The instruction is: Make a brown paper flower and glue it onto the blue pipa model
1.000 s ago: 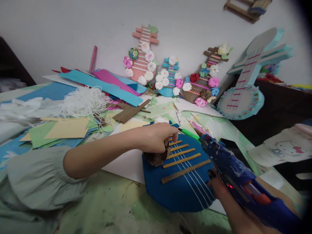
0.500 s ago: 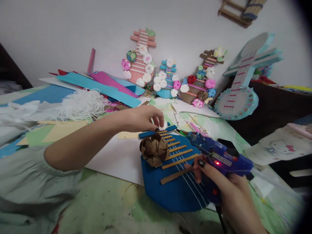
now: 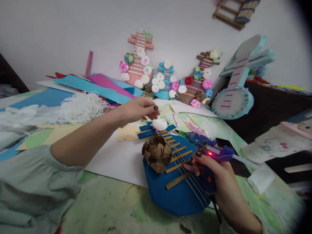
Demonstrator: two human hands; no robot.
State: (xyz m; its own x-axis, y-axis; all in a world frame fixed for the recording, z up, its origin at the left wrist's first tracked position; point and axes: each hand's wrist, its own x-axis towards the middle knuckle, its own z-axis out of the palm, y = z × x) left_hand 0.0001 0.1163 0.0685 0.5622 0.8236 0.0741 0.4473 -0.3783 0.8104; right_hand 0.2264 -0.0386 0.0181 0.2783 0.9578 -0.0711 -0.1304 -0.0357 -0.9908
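Observation:
A blue paper lute (image 3: pixel 175 201) lies on the table with its neck pointing away from me. Brown strips and white strings cross its face. On its left side sits a large brown paper flower (image 3: pixel 157 153), and a white paper flower (image 3: pixel 159 124) rests at the head among the blue pegs. My left hand (image 3: pixel 140 111) hovers just above and behind the white flower, fingers loosely bent with nothing visible in them. In my right hand (image 3: pixel 219 172) is a blue glue gun (image 3: pixel 208 143), its red light lit and its nozzle pointing left over the lute's upper right side.
Finished paper lutes (image 3: pixel 138 70) lean against the wall. White string (image 3: pixel 83 107) and coloured paper (image 3: pixel 90 85) are piled at the left, with white board (image 3: pixel 109 162) beneath the lute. A Hello Kitty cup (image 3: pixel 278 144) and a dark phone (image 3: pixel 226 144) are at the right.
My left hand has lifted away from the lute's head, uncovering the white flower there. The glue gun in my right hand has shifted slightly left and its body has come round.

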